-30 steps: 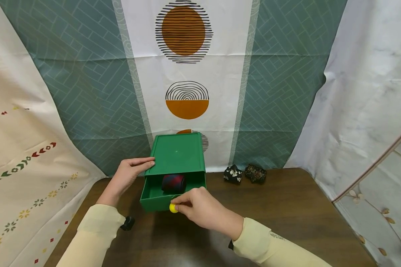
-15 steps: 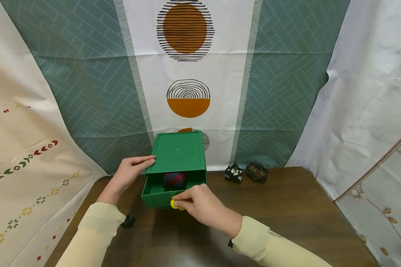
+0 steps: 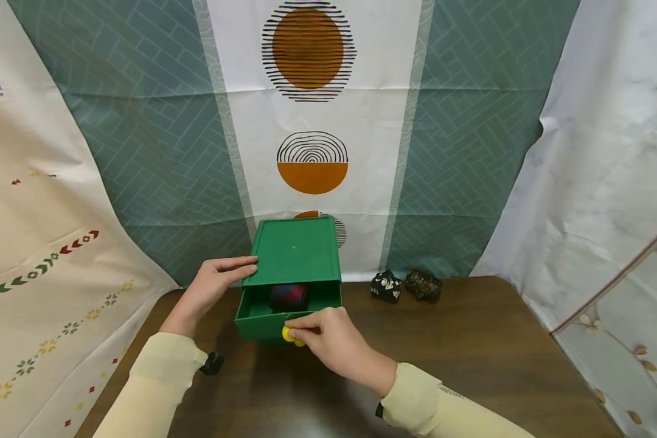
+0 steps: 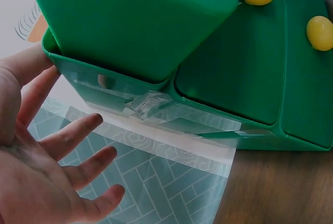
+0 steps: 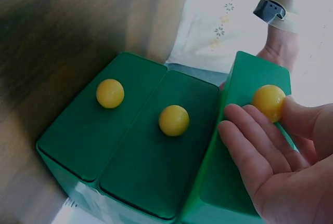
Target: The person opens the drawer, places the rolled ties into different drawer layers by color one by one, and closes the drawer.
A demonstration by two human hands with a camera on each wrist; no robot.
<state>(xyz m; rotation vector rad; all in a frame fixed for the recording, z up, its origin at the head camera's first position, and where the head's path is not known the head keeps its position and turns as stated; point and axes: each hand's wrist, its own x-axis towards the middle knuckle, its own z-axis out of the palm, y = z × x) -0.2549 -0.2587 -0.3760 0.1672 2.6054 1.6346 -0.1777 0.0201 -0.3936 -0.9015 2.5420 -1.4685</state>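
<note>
A green plastic drawer unit (image 3: 295,249) stands at the back of the table, its top drawer (image 3: 260,327) pulled partway out. Inside that drawer lies a dark red and navy roll (image 3: 289,296), partly covered by the unit's top. My right hand (image 3: 336,344) pinches the yellow round knob (image 5: 269,103) of this drawer between thumb and index finger; its other fingers lie along the drawer front. My left hand (image 3: 210,289) touches the unit's upper left edge with thumb and index finger, the remaining fingers spread beside the taped side wall (image 4: 151,104).
Two lower drawers with yellow knobs (image 5: 174,120) sit flush in the unit. To the right, a black-and-white patterned bundle (image 3: 385,286) and a dark speckled bundle (image 3: 423,285) lie near the table's back edge. Patterned cloths (image 3: 454,152) hang behind and at both sides.
The top drawer has slid a little inward with my right hand on its knob, and more of the roll is under the unit's top. My left hand keeps its place on the unit.
</note>
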